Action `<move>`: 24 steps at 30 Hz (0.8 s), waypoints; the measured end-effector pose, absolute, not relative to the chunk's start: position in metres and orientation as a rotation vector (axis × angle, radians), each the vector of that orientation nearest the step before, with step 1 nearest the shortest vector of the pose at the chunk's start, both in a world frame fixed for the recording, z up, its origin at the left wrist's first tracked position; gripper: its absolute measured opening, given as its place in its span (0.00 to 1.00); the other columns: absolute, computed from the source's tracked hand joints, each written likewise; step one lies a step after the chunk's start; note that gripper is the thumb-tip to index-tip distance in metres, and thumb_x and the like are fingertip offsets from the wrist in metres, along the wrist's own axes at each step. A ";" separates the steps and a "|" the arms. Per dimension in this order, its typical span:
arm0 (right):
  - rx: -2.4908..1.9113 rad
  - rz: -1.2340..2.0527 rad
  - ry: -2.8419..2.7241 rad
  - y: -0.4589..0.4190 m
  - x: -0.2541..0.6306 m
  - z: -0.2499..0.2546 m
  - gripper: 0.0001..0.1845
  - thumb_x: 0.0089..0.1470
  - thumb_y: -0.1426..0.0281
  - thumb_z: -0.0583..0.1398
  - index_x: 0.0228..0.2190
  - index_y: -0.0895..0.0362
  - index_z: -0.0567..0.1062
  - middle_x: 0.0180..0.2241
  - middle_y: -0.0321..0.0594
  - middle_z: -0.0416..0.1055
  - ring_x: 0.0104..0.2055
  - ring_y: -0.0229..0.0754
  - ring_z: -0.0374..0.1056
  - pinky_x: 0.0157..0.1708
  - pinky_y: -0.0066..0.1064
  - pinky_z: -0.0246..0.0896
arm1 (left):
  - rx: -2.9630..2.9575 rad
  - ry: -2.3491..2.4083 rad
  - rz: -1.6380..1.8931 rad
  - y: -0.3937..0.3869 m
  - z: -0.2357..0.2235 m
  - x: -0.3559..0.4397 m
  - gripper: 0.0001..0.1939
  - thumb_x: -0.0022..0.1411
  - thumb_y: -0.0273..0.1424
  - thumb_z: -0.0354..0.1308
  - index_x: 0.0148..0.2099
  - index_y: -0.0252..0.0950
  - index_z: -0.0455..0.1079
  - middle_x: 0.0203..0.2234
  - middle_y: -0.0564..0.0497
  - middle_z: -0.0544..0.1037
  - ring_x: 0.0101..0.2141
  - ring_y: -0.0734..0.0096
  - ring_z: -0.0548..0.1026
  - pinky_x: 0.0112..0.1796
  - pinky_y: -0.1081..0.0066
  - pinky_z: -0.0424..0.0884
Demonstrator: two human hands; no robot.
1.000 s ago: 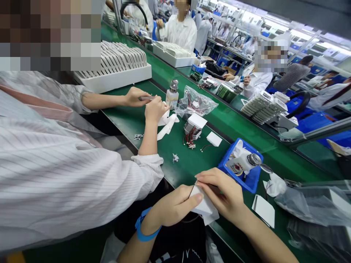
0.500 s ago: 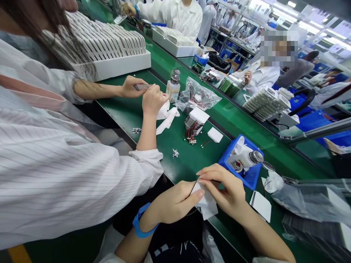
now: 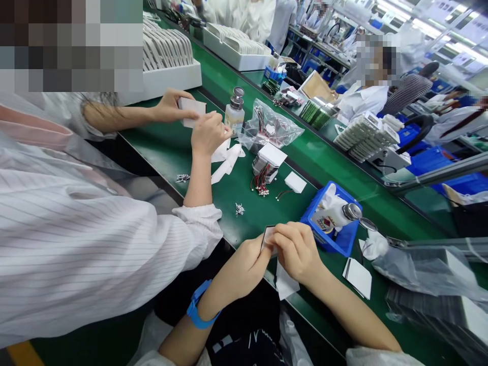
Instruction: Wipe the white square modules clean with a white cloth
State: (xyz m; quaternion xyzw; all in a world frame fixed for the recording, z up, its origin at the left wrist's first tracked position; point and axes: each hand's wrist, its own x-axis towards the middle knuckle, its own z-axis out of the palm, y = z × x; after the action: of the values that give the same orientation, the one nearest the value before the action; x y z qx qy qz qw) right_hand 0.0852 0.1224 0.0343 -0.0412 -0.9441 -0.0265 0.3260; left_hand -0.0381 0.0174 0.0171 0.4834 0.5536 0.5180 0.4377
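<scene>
My left hand [image 3: 247, 267], with a blue wrist strap [image 3: 200, 305] behind it, grips a thin white panel with a dark edge [image 3: 268, 235]. Closed fingers of my right hand [image 3: 299, 250] press against the panel's face. From beneath that hand hangs a white wipe [image 3: 285, 282], its upper part hidden by the fingers. A stack of white panels [image 3: 357, 277] lies on the green bench to the right. Just beyond my hands is a blue bin [image 3: 345, 243] holding a tilted dispenser bottle [image 3: 335, 217] and crumpled white wipes.
At left, a co-worker's hands [image 3: 208, 129] hold a small white box-shaped piece [image 3: 192, 108]. Nearby stand another bottle [image 3: 234, 112], a plastic bag of wires [image 3: 272, 127] and a block with red leads [image 3: 269, 161]. Plastic-covered stacked sheets [image 3: 430, 315] sit at right.
My right fingers have moved in over the panel, closer to my left hand, and the panel's face has turned toward me. The co-worker's piece has turned to show its broad side.
</scene>
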 end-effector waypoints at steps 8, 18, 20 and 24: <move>-0.229 0.275 -2.429 0.122 0.072 0.023 0.10 0.62 0.80 0.52 0.39 0.56 0.68 0.34 0.43 0.72 0.36 0.43 0.67 0.33 0.35 0.67 | 1.196 1.556 1.347 0.026 0.007 -0.030 0.12 0.69 0.26 0.41 0.33 0.37 0.61 0.25 0.53 0.71 0.26 0.71 0.69 0.29 0.72 0.60; -0.306 0.595 -2.348 0.117 0.076 0.036 0.07 0.62 0.76 0.57 0.42 0.54 0.70 0.35 0.41 0.74 0.38 0.42 0.71 0.36 0.35 0.69 | 1.089 1.330 1.441 0.025 0.004 -0.034 0.16 0.72 0.29 0.43 0.55 0.34 0.65 0.44 0.46 0.77 0.44 0.66 0.75 0.46 0.69 0.69; -0.199 0.578 -2.341 0.117 0.077 0.037 0.10 0.64 0.73 0.56 0.47 0.56 0.68 0.37 0.44 0.75 0.40 0.43 0.72 0.38 0.37 0.71 | 1.016 1.208 1.508 0.023 0.003 -0.037 0.18 0.72 0.34 0.45 0.58 0.34 0.66 0.50 0.45 0.76 0.50 0.64 0.73 0.53 0.66 0.67; 0.125 0.302 -2.344 0.119 0.079 0.039 0.16 0.67 0.66 0.50 0.51 0.60 0.67 0.37 0.49 0.75 0.43 0.47 0.73 0.40 0.41 0.75 | 0.812 1.064 1.590 0.022 0.000 -0.041 0.26 0.70 0.48 0.48 0.54 0.32 0.70 0.48 0.44 0.78 0.51 0.60 0.74 0.54 0.65 0.67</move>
State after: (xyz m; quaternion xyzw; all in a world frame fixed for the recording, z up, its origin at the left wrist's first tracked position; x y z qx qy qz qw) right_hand 0.0786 0.1189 0.0390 0.0488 -0.9170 0.1183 0.3778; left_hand -0.0410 0.0218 0.0001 0.3366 0.4414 0.6593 0.5071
